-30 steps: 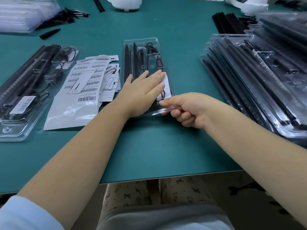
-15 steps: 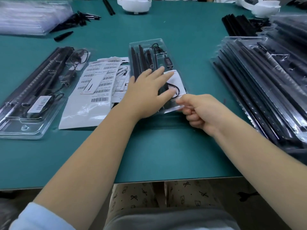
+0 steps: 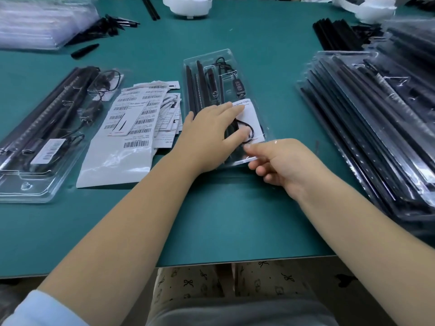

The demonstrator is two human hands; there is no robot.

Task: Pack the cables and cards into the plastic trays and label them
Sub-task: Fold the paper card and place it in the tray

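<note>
My left hand (image 3: pixel 211 135) lies flat, fingers straight and spread, on the clear plastic tray (image 3: pixel 221 74) in the middle of the green table (image 3: pixel 211 220), pressing its near half. Inside the tray are long black light bars (image 3: pixel 196 83), a coiled black cable (image 3: pixel 222 64) with a small controller (image 3: pixel 239 87), and a white card (image 3: pixel 250 114) printed "Grow Light", which my fingertips cover in part. My right hand (image 3: pixel 280 165) has its fingers curled and pinches the tray's near right corner. Just left of the tray lies a loose heap of barcode labels (image 3: pixel 141 109) on a white bag (image 3: pixel 117 165). Farther left sits a packed tray (image 3: pixel 35 142) bearing a barcode sticker (image 3: pixel 48 151). On the right stands a stack of filled trays (image 3: pixel 376 128), well apart from my hands.
</note>
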